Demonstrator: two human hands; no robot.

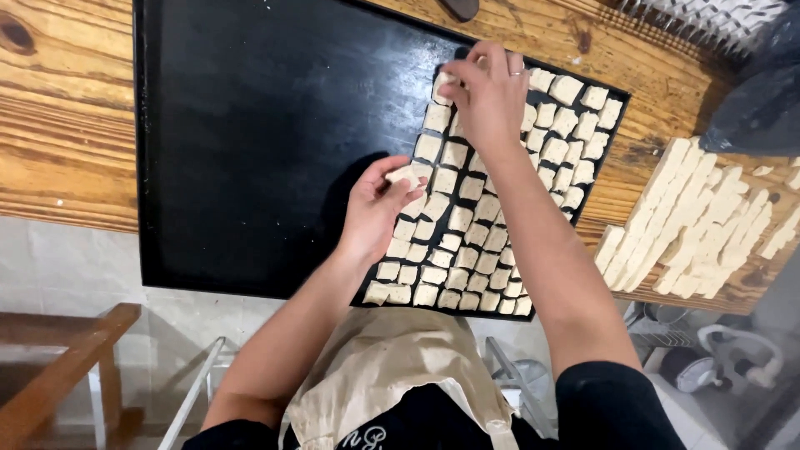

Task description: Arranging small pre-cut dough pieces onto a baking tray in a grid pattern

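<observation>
A large black baking tray [250,150] lies on a wooden table [67,108]. Rows of small pale dough squares [467,242] fill its right part. My left hand [375,208] holds a dough square [403,174] between thumb and fingers, just above the left edge of the rows. My right hand [487,96], a ring on one finger, pinches another dough square [444,81] at the far end of the rows.
A pile of long pale dough strips [700,225] lies on the table to the right of the tray. A dark bag [758,92] sits at the far right. The tray's left half is bare. A wooden bench [58,358] and a fan [733,358] stand below.
</observation>
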